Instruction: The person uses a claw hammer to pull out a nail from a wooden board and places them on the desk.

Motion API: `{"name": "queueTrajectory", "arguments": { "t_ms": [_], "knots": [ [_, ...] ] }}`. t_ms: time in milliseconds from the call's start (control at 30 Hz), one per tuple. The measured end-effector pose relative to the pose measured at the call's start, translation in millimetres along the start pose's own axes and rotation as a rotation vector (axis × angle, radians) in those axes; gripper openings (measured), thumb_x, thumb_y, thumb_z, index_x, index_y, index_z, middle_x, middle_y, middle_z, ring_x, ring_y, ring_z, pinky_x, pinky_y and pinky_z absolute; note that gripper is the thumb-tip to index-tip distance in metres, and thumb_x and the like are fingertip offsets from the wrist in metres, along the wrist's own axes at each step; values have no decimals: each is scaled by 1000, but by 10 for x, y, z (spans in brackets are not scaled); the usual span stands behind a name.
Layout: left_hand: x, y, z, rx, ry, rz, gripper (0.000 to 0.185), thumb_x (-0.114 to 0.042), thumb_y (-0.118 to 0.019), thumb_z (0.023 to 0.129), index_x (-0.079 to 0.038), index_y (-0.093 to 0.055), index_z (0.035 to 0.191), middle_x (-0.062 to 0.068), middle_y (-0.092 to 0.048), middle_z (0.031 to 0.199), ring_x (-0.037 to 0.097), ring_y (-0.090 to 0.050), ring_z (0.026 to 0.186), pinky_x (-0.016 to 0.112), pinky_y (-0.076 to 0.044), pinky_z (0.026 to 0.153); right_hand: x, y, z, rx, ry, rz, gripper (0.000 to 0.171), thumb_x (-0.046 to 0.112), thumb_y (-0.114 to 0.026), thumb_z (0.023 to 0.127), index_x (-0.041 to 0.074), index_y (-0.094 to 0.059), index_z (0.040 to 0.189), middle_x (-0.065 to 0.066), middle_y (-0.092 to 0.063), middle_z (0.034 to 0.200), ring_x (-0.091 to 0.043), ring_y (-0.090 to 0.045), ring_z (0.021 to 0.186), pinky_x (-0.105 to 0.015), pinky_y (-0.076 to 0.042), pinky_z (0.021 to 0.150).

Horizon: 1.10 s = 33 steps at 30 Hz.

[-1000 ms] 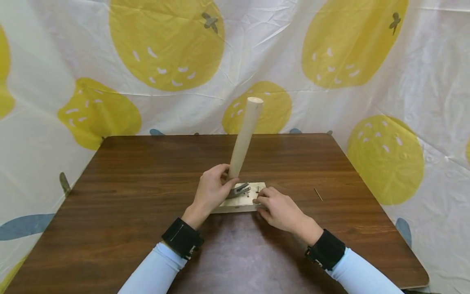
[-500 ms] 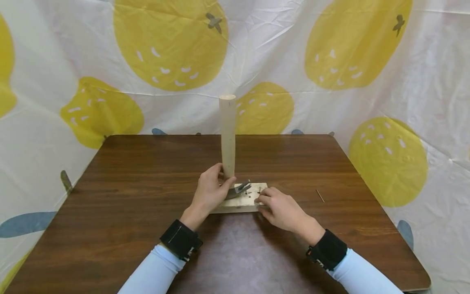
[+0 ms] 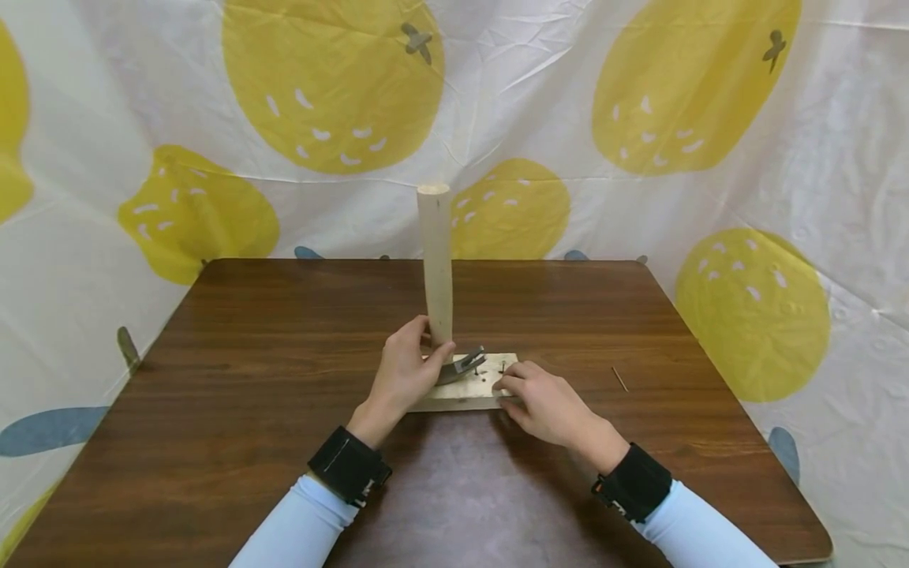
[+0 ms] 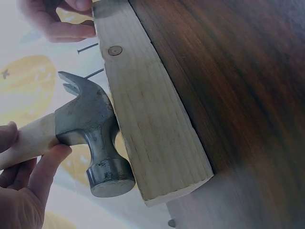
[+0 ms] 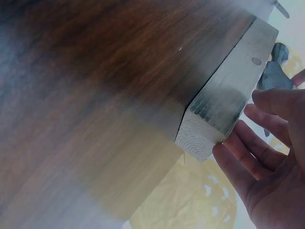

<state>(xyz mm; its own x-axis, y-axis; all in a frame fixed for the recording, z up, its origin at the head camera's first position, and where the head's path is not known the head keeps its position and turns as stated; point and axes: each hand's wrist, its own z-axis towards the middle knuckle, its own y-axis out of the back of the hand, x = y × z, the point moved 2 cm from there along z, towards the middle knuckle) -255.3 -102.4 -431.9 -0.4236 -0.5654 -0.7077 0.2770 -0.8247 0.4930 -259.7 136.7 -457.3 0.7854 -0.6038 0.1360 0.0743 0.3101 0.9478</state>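
A claw hammer stands with its pale wooden handle nearly upright and its grey metal head against a wooden block. My left hand grips the handle low, just by the head. In the left wrist view, a nail sticks out of the block, and a second nail rises beside the claw. At the block's right end, my right hand holds it with thumb and fingers. The right wrist view shows the fingertips at the corner of the end grain.
A loose nail lies on the dark brown wooden table, right of my right hand. A pale curtain printed with yellow fruit hangs behind the table. Small dark holes mark the block's top.
The hammer's handle has swung from leaning right to nearly upright, slightly left, mostly in the first half second. My right hand has stayed at the block's end.
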Motion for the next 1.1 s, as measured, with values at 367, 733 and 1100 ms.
{"name": "queueTrajectory", "arguments": {
  "t_ms": [367, 733, 1100],
  "knots": [
    [26, 47, -16, -36, 1, -65, 23, -7, -78, 92, 0, -65, 109, 11, -68, 96, 26, -68, 90, 35, -60, 70, 5, 8, 42, -18, 13, 3, 13, 14, -77, 93, 13, -75, 106, -1, -66, 104, -19, -62, 94, -36, -57, 73],
    [70, 83, -45, -75, -4, -137, 24, -4, -78, 91, 0, -65, 110, 12, -68, 97, 29, -69, 91, 39, -60, 68, -16, -36, 104, -143, -43, 72, 35, 8, -72, 94, 6, -62, 127, -6, -70, 100, -23, -67, 88, -41, -57, 70],
    [79, 131, -76, -88, -7, -160, 25, -2, -77, 91, 2, -64, 113, 12, -67, 98, 28, -68, 92, 33, -60, 65, 27, -55, 205, -199, 9, 180, 71, 2, -72, 94, 11, -41, 156, -14, -70, 120, -23, -68, 93, -39, -57, 77]
  ]
}}
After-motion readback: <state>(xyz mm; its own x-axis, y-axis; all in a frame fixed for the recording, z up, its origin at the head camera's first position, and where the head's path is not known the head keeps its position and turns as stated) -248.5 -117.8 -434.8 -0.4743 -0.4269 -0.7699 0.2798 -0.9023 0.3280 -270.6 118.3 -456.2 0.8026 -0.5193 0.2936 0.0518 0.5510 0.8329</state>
